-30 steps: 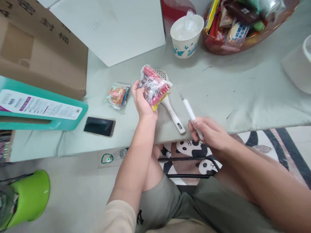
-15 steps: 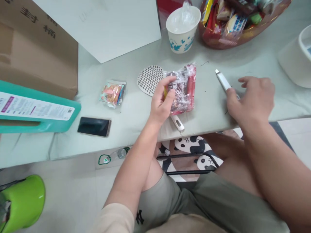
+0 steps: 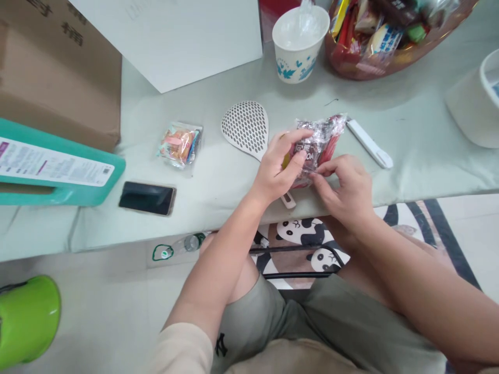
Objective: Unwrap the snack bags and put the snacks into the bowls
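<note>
A plastic-wrapped bundle of snack packets (image 3: 317,143), dark and red, is gripped by my left hand (image 3: 281,163) from its left side. My right hand (image 3: 345,189) pinches the wrap at the bundle's lower right edge with thumb and fingers. Under my left hand lies a perforated skimmer (image 3: 245,127), its handle end showing below the bundle. A white cutter-like tool (image 3: 369,144) rests on the cloth to the right of the bundle. Farther left sits another wrapped snack bundle (image 3: 180,144).
A phone (image 3: 147,198) lies near the table's front left edge. Behind are a paper cup (image 3: 298,62) with plastic in it and a snack basket (image 3: 358,67). A white container (image 3: 473,104) stands right; a cardboard box (image 3: 78,78) and green carton (image 3: 113,179) stand left.
My right hand has let go of the white tool and moved left to the wrap. My left hand has carried the bundle right, tilting it. The view has shifted slightly.
</note>
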`<state>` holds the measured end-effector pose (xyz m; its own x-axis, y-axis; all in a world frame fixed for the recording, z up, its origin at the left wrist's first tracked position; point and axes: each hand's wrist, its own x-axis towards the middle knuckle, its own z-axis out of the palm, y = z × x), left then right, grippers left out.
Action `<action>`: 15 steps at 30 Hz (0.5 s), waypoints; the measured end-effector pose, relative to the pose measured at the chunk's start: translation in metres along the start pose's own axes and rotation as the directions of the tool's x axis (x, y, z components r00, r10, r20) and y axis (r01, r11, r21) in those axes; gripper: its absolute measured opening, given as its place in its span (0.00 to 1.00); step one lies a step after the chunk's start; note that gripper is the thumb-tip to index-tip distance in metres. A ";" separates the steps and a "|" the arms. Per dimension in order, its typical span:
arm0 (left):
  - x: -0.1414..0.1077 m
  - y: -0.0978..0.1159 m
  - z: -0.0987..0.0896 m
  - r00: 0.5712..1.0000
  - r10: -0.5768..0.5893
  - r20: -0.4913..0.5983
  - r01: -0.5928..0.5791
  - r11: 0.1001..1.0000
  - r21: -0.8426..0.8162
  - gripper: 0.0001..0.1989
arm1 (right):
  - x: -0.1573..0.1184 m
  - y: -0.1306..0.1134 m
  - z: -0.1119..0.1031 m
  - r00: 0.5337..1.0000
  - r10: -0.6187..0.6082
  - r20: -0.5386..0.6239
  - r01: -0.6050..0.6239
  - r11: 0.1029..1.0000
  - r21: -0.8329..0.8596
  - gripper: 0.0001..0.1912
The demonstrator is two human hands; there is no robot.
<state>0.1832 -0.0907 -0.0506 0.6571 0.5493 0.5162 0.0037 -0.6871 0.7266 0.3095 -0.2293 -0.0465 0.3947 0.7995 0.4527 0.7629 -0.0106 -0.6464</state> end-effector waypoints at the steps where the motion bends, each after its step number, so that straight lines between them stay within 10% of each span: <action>1: 0.000 -0.001 0.001 1.000 -0.013 -0.014 0.012 1.000 -0.008 0.22 | -0.001 -0.001 0.000 1.000 0.007 -0.006 -0.007 1.000 0.010 0.05; 8: 0.003 -0.024 -0.002 0.975 -0.177 -0.130 0.166 0.982 -0.091 0.25 | -0.012 -0.012 0.003 0.993 -0.087 -0.082 0.081 0.994 -0.078 0.02; 15: 0.002 -0.069 -0.022 0.830 -0.475 -0.293 0.360 0.856 -0.371 0.27 | -0.014 -0.017 0.009 0.922 -0.387 0.002 0.387 0.922 0.027 0.05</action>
<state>0.1678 -0.0315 -0.0900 0.3226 0.9216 0.2160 -0.0399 -0.2147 0.9759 0.2863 -0.2349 -0.0480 0.0672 0.7427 0.6662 0.8419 0.3161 -0.4373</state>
